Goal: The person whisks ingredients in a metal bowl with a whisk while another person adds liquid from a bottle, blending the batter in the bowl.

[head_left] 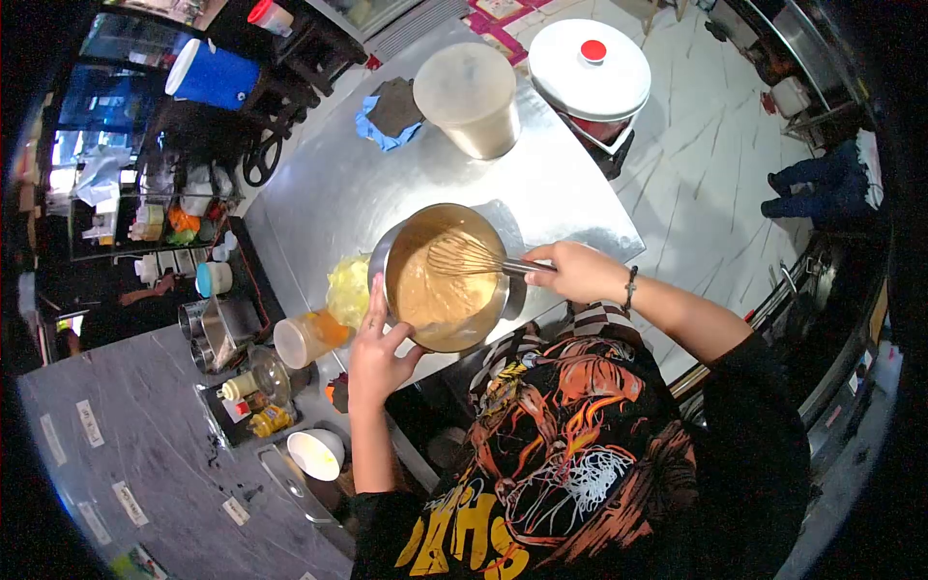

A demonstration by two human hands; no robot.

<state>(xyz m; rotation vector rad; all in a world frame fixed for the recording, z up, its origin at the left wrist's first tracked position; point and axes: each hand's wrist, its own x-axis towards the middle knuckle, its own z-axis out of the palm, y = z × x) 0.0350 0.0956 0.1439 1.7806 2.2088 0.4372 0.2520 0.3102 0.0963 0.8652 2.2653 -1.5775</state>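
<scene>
A metal bowl [394,253] with a tan, creamy mixture [440,298] stands near the front edge of the steel table. My right hand [572,271] is closed round the handle of a whisk [466,258], whose wires reach into the mixture. At the bowl's left rim is my left hand [379,350], its fingers against the rim and its thumb at the near side. Left of the bowl lie a crumpled yellow bag [350,290] and a clear plastic container [295,343] with something orange by its end.
On the steel table [319,184] stand a tall lidded container [469,97] and a dark cloth [394,106] on blue material. A large white-lidded bucket [590,72] is beyond its right edge. A grey counter [145,454], bottles [271,420] and a white bowl [316,454] are left.
</scene>
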